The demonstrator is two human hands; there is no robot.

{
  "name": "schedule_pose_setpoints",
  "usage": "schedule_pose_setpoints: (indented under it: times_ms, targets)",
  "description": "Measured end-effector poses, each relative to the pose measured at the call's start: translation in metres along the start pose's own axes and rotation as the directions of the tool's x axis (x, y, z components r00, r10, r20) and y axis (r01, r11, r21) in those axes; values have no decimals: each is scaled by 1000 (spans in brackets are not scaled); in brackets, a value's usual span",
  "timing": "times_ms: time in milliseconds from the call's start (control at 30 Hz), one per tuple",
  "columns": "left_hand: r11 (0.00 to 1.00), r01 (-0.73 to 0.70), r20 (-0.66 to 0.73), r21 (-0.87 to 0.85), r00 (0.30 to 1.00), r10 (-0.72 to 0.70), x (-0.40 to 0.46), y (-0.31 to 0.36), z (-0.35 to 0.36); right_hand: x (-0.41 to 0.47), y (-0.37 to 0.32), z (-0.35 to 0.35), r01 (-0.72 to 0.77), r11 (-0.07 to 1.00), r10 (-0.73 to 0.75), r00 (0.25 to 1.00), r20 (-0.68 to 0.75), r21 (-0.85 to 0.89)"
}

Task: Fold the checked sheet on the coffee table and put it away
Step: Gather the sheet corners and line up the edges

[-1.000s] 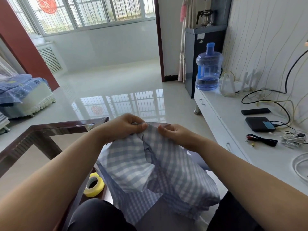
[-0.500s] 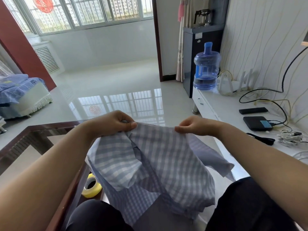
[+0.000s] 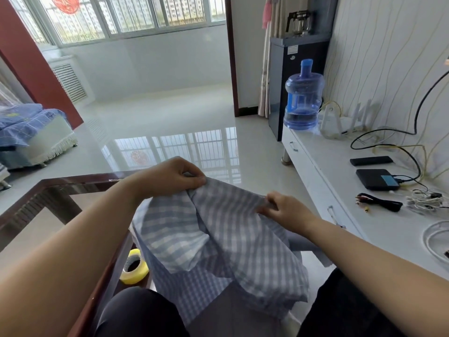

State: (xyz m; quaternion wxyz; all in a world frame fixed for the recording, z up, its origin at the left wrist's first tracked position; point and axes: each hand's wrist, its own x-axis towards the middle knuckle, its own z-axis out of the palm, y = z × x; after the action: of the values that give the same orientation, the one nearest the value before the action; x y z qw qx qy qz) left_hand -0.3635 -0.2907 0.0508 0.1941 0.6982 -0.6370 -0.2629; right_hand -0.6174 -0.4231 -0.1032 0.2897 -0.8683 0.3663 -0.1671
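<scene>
The blue-and-white checked sheet [image 3: 233, 242] hangs bunched in front of me, draping down between my knees, off the glass coffee table [image 3: 73, 183] at my left. My left hand [image 3: 170, 177] pinches the sheet's upper edge at its top left. My right hand [image 3: 285, 211] grips the same edge further right and slightly lower. The stretch of edge between the two hands is pulled fairly straight. Folds of cloth overlap below the hands, and the sheet's lower part is hidden by its own layers.
A yellow tape roll [image 3: 133, 266] lies on the table's lower shelf near my left knee. A white cabinet [image 3: 340, 190] at right carries a blue water jug [image 3: 303, 96], black boxes and cables. A blue-covered sofa [image 3: 26, 132] stands far left across the glossy floor.
My hands moved apart along the sheet's upper edge, spreading it. Since half a second ago my right hand has dropped lower and come slightly back toward me.
</scene>
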Motion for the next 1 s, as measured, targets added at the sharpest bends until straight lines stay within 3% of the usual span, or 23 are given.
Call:
schedule_pose_setpoints:
  times_ms: [67, 167, 233, 333, 533, 733, 867, 1000]
  targets:
    - [1000, 1, 4, -24, 1000, -1, -2, -2, -1, 0, 9, 5, -13, 1000, 13, 1000, 25, -17]
    - [998, 9, -15, -65, 1000, -10, -6, -10, -7, -3, 33, 12, -36, 990, 70, 965, 252, -135]
    - [996, 18, -33, -89, 999, -21, -8, -16, -12, -6, 48, 15, -109, 978, 159, 941, 297, -178]
    - [994, 24, -16, -107, 1000, -26, -10, -23, -18, -10, 60, 17, -216, 973, 227, 961, 157, -84]
    - [988, 22, -6, -153, 1000, -23, -11, -32, -25, -10, 54, 33, -237, 960, 257, 956, -138, 146]
    - [987, 85, 0, -139, 996, -86, -18, -34, -31, 7, 51, 35, -183, 967, 212, 964, -163, 176]
    - [992, 120, -299, 25, 948, -107, -8, -54, -33, 13, 43, 18, -150, 975, 184, 959, -214, 166]
    - [940, 296, -605, 168, 784, -138, -1, -92, -29, 30, -14, -62, 14, 996, 17, 946, -324, 92]
